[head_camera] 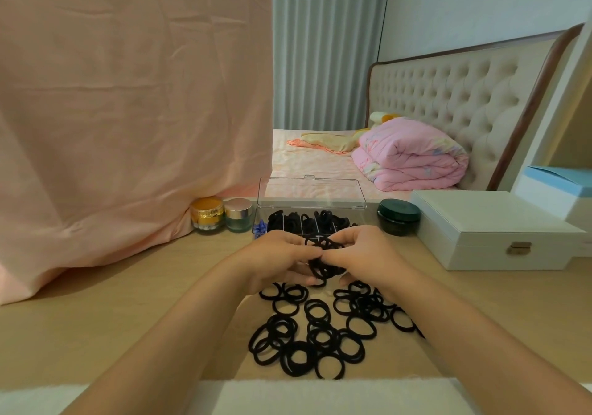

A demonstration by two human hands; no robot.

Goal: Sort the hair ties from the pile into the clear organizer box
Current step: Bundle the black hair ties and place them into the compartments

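A pile of black hair ties [315, 331] lies spread on the wooden table in front of me. Behind it stands the clear organizer box [312, 205] with its lid tilted up; its back compartments hold black hair ties [307, 219]. Between pile and box, my left hand [272, 257] and my right hand [368, 254] meet, both holding a bunch of black hair ties [325, 259] just above the table. My hands hide the box's front compartments.
A gold jar [207, 215] and a pale green jar [238, 214] stand left of the box, a small blue item [260, 226] beside it. A dark green jar [398, 216] and a white case [493, 229] sit right. Pink cloth [128, 110] hangs left.
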